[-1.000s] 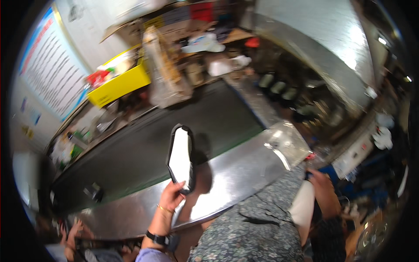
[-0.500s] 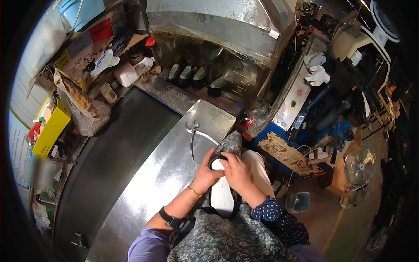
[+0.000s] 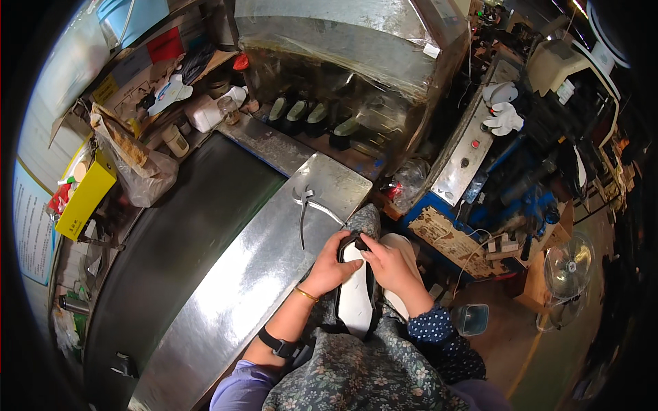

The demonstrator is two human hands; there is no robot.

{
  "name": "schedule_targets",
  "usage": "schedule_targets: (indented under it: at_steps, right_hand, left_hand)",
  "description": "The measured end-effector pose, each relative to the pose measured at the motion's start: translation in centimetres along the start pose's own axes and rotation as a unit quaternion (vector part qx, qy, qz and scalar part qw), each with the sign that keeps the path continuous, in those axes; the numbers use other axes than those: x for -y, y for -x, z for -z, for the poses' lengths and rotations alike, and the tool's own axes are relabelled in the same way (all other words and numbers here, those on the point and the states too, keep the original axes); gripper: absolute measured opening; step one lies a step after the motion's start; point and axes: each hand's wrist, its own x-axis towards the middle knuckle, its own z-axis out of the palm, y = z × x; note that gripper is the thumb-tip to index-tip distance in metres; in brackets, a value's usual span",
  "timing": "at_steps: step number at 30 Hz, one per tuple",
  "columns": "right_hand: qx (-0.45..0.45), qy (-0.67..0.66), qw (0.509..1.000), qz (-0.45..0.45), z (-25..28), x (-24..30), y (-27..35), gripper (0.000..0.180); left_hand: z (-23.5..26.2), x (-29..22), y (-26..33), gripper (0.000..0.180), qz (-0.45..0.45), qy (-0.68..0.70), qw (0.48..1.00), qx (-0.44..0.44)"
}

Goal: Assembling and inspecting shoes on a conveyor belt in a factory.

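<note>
Over my lap I hold a black shoe upper with a long white sole-shaped face (image 3: 356, 301) turned up. My left hand (image 3: 332, 264) grips its far end from the left, the thumb lying on the white face. From the right, my right hand (image 3: 393, 266) pinches the black edge at that same far end. Beside the shoe, partly under my right hand and wrist, is a second pale sole-shaped piece (image 3: 396, 301). A pair of pincers (image 3: 306, 198) with pale curved handles rests on the metal tabletop (image 3: 226, 288), just beyond my hands.
A dark conveyor belt (image 3: 185, 233) runs along the left. Several dark shoes (image 3: 317, 118) stand under a metal hood (image 3: 343, 31) ahead. A yellow box (image 3: 86, 195) is at far left. On the right are a control panel (image 3: 466, 154), a fan (image 3: 570, 264) and a bin (image 3: 473, 319).
The shoe and both hands have shifted slightly right in the picture. My right fingers have moved from over the white face to the black edge at the far end.
</note>
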Motion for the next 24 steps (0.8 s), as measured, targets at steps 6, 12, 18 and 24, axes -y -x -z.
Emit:
schedule_targets:
  at_steps: [6, 12, 18, 24]
  right_hand:
    - [-0.123, 0.116, 0.985, 0.022, -1.9, -2.1, 1.3, 0.022]
    - [-0.241, 0.039, 0.968, -0.055, -2.3, -4.8, 1.9, 0.015]
    - [-0.152, 0.024, 0.987, -0.045, -0.5, -3.9, 2.0, 0.016]
    - [-0.074, -0.009, 0.997, -0.011, 0.0, -3.8, 0.4, 0.031]
  left_hand:
    - [-0.5, -0.8, 0.0, 0.069, 0.027, -0.043, 0.999, -0.01]
    - [-2.6, -1.0, -1.2, 0.069, -0.006, -0.188, 0.981, -0.038]
    - [-2.8, -1.9, -0.8, 0.067, 0.026, -0.213, 0.975, -0.053]
    - [-2.2, -0.8, -1.1, 0.07, 0.006, -0.181, 0.983, -0.036]
